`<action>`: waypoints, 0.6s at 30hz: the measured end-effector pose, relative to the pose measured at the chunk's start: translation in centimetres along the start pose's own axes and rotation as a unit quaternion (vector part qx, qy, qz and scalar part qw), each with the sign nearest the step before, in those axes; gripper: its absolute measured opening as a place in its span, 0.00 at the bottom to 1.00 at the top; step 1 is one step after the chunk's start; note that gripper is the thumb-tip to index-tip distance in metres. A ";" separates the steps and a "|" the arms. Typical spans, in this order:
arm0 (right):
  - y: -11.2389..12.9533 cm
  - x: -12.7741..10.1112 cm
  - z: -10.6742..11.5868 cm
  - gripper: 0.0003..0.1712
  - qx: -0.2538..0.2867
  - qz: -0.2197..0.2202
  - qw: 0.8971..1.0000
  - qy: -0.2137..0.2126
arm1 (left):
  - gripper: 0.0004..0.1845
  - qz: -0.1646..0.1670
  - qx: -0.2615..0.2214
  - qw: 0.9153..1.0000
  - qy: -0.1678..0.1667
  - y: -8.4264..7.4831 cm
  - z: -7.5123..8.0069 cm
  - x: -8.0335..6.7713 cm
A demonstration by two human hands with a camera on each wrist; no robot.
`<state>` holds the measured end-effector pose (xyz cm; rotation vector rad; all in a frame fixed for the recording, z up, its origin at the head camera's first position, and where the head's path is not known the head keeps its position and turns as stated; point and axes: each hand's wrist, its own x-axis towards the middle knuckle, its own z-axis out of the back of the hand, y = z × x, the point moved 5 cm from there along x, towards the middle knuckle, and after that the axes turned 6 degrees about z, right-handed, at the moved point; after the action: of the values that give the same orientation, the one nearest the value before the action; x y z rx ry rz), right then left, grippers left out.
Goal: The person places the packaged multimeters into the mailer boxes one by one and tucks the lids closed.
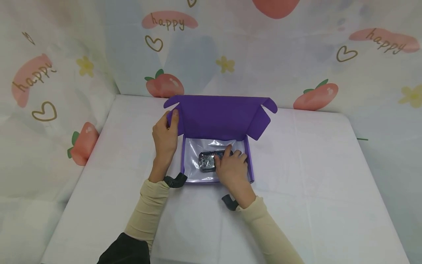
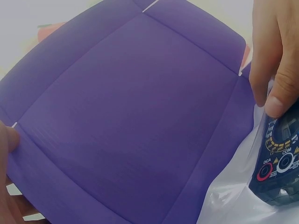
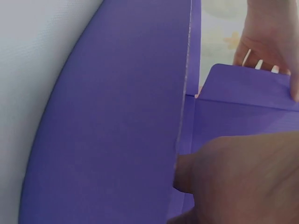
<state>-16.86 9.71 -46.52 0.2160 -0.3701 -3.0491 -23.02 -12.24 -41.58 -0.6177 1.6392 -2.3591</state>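
Note:
A purple cardboard box point(image 1: 250, 161) stands on the table with its lid point(image 1: 214, 117) raised. My left hand point(image 1: 166, 137) pinches the lid's left side flap between thumb and fingers, which the left wrist view shows at its left edge. Inside the box, a black multimeter point(image 1: 207, 161) lies on a shiny whitish plastic bag point(image 1: 192, 146). Its dial and round COM and DCA jacks point(image 2: 286, 162) show in the left wrist view. My right hand point(image 1: 232, 167) grips the multimeter from above, covering its right part. In the right wrist view, a box wall point(image 3: 117, 116) hides the multimeter.
A white cloth covers the table point(image 1: 313, 176) around the box. Behind and to the left hangs a patterned cloth backdrop point(image 1: 263, 55). A dark wrist strap point(image 1: 176, 180) sits at the left wrist, close to the box's front left corner.

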 end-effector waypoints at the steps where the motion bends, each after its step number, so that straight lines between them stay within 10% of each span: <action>1: 0.0 -0.1 0.1 0.41 -0.001 0.001 1.000 -0.001 | 0.25 0.001 -0.001 1.000 0.001 0.0 0.0 0.0; 18: -0.1 0.0 0.2 0.38 -0.004 0.025 0.999 -0.032 | 0.25 -0.004 0.004 1.000 -0.003 0.0 0.0 0.0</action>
<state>-16.88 9.84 -46.39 0.1066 -0.3619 -3.0130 -22.97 -12.24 -41.57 -0.6291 1.6277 -2.3657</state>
